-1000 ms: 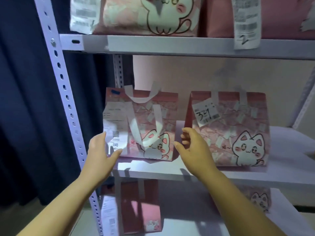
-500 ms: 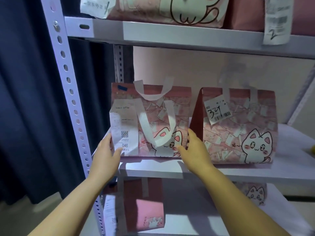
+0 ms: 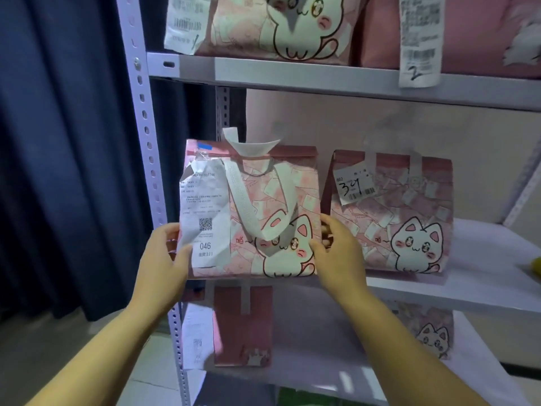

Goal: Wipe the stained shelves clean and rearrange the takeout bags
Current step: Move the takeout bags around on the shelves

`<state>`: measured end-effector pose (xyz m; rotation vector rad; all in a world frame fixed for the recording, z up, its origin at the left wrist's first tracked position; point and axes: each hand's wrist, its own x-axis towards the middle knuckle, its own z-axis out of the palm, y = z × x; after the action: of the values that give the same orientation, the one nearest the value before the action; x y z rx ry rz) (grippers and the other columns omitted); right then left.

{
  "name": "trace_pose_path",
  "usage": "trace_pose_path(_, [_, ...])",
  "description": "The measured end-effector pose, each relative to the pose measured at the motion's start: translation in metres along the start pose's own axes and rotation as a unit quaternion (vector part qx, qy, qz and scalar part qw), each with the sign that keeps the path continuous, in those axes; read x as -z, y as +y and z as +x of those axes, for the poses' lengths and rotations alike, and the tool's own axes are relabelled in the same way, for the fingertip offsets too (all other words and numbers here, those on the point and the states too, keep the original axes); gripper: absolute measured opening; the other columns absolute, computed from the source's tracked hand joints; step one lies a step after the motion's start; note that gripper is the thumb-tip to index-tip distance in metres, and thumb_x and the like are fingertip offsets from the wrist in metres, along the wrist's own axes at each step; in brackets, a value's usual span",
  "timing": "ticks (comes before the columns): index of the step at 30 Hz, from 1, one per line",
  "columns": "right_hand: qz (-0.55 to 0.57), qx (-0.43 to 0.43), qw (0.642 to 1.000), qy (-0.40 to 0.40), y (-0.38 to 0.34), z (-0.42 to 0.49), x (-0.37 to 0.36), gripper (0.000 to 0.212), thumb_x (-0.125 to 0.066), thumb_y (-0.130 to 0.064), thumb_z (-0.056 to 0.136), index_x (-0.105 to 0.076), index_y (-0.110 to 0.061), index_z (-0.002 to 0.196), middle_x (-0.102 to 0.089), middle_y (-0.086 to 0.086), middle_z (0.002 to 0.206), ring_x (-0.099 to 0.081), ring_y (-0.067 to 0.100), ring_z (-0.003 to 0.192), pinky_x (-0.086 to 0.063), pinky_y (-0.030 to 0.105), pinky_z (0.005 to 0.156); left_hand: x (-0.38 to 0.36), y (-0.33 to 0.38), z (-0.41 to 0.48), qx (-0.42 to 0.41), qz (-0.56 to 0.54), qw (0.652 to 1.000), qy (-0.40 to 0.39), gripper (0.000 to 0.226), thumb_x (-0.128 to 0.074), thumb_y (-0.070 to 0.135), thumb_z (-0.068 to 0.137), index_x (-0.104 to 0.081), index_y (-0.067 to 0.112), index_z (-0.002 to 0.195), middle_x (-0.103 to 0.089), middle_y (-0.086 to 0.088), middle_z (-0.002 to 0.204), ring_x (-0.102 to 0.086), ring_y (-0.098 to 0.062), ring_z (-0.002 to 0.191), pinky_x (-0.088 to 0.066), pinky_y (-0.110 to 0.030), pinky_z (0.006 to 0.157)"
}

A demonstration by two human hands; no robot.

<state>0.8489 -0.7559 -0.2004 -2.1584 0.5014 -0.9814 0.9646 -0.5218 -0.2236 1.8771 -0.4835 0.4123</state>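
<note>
Pulled forward since a moment ago, the pink cat bag [image 3: 281, 206] tagged 046 now sits at the front left corner of the middle shelf [image 3: 483, 279]. The left grip [image 3: 164, 259] holds its left side, thumb over the receipt [image 3: 205, 212]. The right grip [image 3: 339, 253] clasps its right edge, fingers curled behind. A second cat bag [image 3: 409, 230] stands just beside it, on the right.
</note>
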Motion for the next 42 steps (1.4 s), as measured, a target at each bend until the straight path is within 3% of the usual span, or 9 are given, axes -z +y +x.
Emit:
trace_pose_path(4, [0.040,0.041,0.998,-0.013,-0.004,-0.027,0.033,0.042,-0.061,-0.009,0.085,-0.055,-0.021,0.125,-0.061,-0.007,0.105,-0.056,0.002,0.087,-0.051,0.024,0.079,0.013,0.023,-0.042,0.001,-0.021,0.999,0.047,0.025,-0.060,0.027,0.087,-0.044,0.037,0.104,-0.054,0.020,0.101,-0.057,-0.002,0.089,-0.046,-0.021,0.064])
trace_pose_path(8, [0.052,0.062,0.997,-0.012,0.002,-0.057,0.070,0.042,-0.064,-0.013,0.085,-0.054,-0.024,0.125,-0.051,-0.021,0.096,-0.050,-0.016,0.083,-0.041,0.004,0.068,0.018,0.048,-0.092,0.004,-0.048,0.997,0.067,0.024,-0.060,0.027,0.088,-0.044,0.037,0.101,-0.058,0.015,0.099,-0.062,-0.008,0.089,-0.055,-0.033,0.065])
trace_pose_path(12, [0.069,0.080,0.994,-0.002,0.016,-0.087,0.121,0.044,-0.065,-0.013,0.086,-0.053,-0.020,0.128,-0.059,-0.009,0.105,-0.056,0.001,0.087,-0.049,0.023,0.082,0.007,0.080,-0.146,-0.011,-0.053,0.995,0.078,0.027,-0.060,0.020,0.088,-0.042,0.037,0.099,-0.056,0.021,0.092,-0.059,0.009,0.081,-0.052,-0.025,0.060])
trace_pose_path(21, [0.049,0.024,0.994,0.094,0.073,-0.126,0.237,0.034,-0.061,-0.014,0.088,-0.055,-0.022,0.121,-0.063,-0.003,0.108,-0.060,0.014,0.092,-0.054,0.036,0.082,-0.066,0.150,-0.209,-0.038,-0.094,0.995,-0.001,0.025,-0.062,0.012,0.087,-0.045,0.024,0.100,-0.058,0.011,0.095,-0.059,-0.005,0.086,-0.049,-0.024,0.067])
trace_pose_path(25, [0.021,-0.016,0.992,0.126,0.103,-0.127,0.281,0.031,-0.057,-0.016,0.090,-0.055,-0.026,0.119,-0.063,-0.005,0.109,-0.058,0.009,0.087,-0.049,0.022,0.071,-0.111,0.175,-0.217,-0.051,-0.105,0.992,-0.053,0.030,-0.063,0.010,0.085,-0.046,0.033,0.093,-0.059,0.011,0.095,-0.061,-0.007,0.086,-0.052,-0.026,0.069])
trace_pose_path(28, [0.026,-0.042,0.986,0.161,0.124,-0.128,0.310,0.031,-0.057,-0.013,0.090,-0.055,-0.025,0.119,-0.064,-0.005,0.106,-0.061,0.010,0.085,-0.054,0.031,0.072,-0.145,0.197,-0.222,-0.049,-0.139,0.984,-0.099,0.039,-0.064,0.012,0.085,-0.046,0.047,0.085,-0.061,0.016,0.093,-0.063,0.000,0.082,-0.051,-0.015,0.058])
trace_pose_path(31, [0.015,-0.064,0.981,0.185,0.142,-0.124,0.333,0.031,-0.057,-0.012,0.090,-0.056,-0.024,0.120,-0.064,-0.005,0.104,-0.061,0.010,0.083,-0.054,0.035,0.073,-0.178,0.214,-0.223,-0.064,-0.138,0.981,-0.121,0.036,-0.065,0.013,0.084,-0.046,0.043,0.087,-0.061,0.018,0.091,-0.062,0.002,0.082,-0.047,-0.012,0.057])
trace_pose_path(35, [0.015,-0.092,0.974,0.207,0.168,-0.110,0.356,0.035,-0.056,-0.010,0.090,-0.056,-0.023,0.122,-0.064,-0.004,0.100,-0.059,0.008,0.083,-0.051,0.026,0.068,-0.217,0.230,-0.218,-0.069,-0.151,0.974,-0.157,0.033,-0.064,0.010,0.085,-0.047,0.039,0.088,-0.060,0.018,0.093,-0.057,0.016,0.080,-0.044,-0.003,0.056])
trace_pose_path(42, [-0.003,-0.123,0.961,0.250,0.202,-0.064,0.376,0.030,-0.056,-0.013,0.091,-0.057,-0.024,0.119,-0.062,-0.006,0.096,-0.056,-0.003,0.078,-0.041,0.008,0.052,-0.283,0.244,-0.181,-0.107,-0.132,0.967,-0.188,0.035,-0.063,0.014,0.085,-0.045,0.043,0.091,-0.060,0.016,0.097,-0.059,-0.002,0.088,-0.043,-0.016,0.067])
